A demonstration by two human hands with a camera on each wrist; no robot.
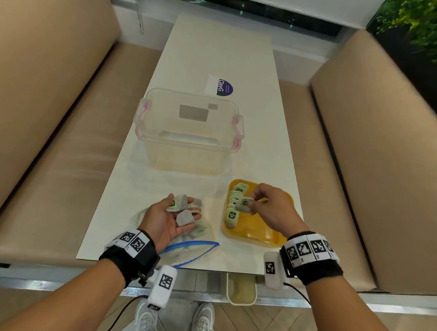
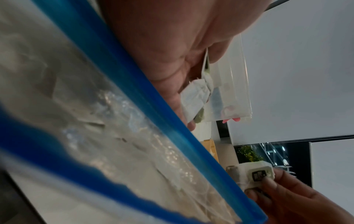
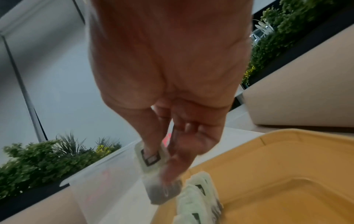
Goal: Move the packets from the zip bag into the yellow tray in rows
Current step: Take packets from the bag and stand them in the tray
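Note:
My left hand [image 1: 181, 209] lies palm up above the zip bag [image 1: 194, 245], its fingers fairly straight, carrying several grey-green packets [image 1: 183, 218]. The bag, clear with a blue zip edge [image 2: 153, 106], lies open at the table's front and holds more packets. My right hand [image 1: 251, 204] pinches one packet [image 1: 244, 204] between thumb and fingers just above the left side of the yellow tray [image 1: 256, 234]. A row of several packets [image 1: 235, 199] stands along the tray's left wall. In the right wrist view the pinched packet [image 3: 153, 163] hangs beside that row [image 3: 197, 201].
A clear plastic box [image 1: 188, 132] with pink clips stands behind the tray and bag. Further back a printed card [image 1: 219, 84] lies on the white table [image 1: 219, 50]. Beige benches flank the table. A small white bin [image 1: 241, 291] hangs below the front edge.

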